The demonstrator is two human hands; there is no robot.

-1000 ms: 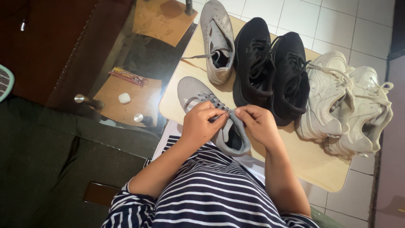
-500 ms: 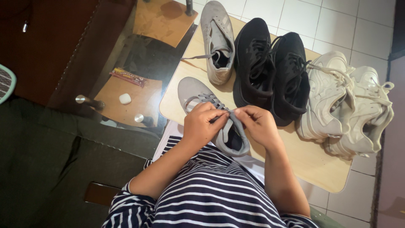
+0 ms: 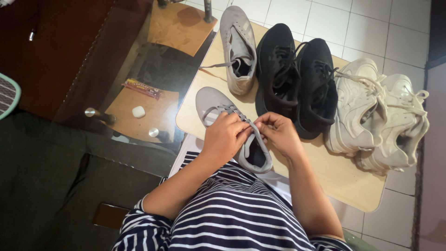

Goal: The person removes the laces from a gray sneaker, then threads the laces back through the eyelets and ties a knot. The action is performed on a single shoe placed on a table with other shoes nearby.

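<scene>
grey shoe (image 3: pixel 218 108) lies on the wooden counter (image 3: pixel 334 176), right in front of the person, toe pointing away. both hands are on its laces (image 3: pixel 227 109). the left hand (image 3: pixel 226 135) is curled over the middle of the shoe, fingers closed on a lace. the right hand (image 3: pixel 277 132) is beside it, touching it, fingers pinched shut on the lace too. it looks like the lacing or tying step, near the top holes. the next bit needs a small, careful pull with both hands, so the lace stays even and does not slip out. the other grey shoe (image 3: pixel 238 46) lies further off, its lace loose. a black pair (image 3: pixel 297 79) and a white pair (image 3: pixel 381 116) sit to the right.
</scene>
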